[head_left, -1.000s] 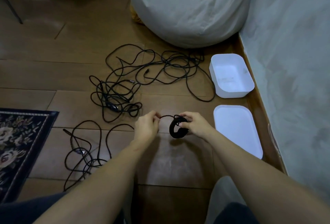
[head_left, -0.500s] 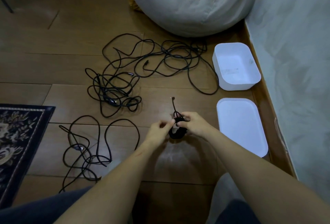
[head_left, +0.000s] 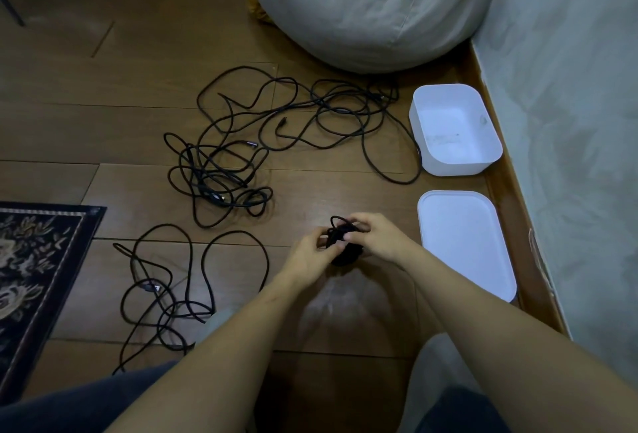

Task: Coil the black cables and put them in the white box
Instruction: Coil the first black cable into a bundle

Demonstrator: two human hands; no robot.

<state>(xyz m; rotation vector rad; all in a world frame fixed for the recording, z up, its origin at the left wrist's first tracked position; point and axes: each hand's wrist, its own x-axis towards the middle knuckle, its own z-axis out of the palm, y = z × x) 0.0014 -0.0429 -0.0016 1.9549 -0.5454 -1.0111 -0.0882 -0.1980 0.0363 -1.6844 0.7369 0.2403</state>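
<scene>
- Between the 2 hands, just above the floor (head_left: pixel 345 311), sat a small tight coil (head_left: pixel 347 256) of black cable. The left hand (head_left: pixel 310 253) pinched it from one side with curled fingers, and the right hand (head_left: pixel 374 237) gripped the other side.
- 1 second earlier the left hand had drawn the free end out sideways, and 0.5 seconds earlier that end stood upright. Now it lay bent in a small loop over the coil's top.
- That suggested the end was being tucked in to lock the winding, so this coil looked nearly ready to store.
- Beyond the right hand stood the white box (head_left: pixel 455 166), open, with no cable inside. Its lid (head_left: pixel 462 242) lay flat just right of that hand.
- Beyond the left hand sprawled a big tangle (head_left: pixel 221 177), and a smaller one (head_left: pixel 165 280) lay to its left, so most coiling remained.
</scene>
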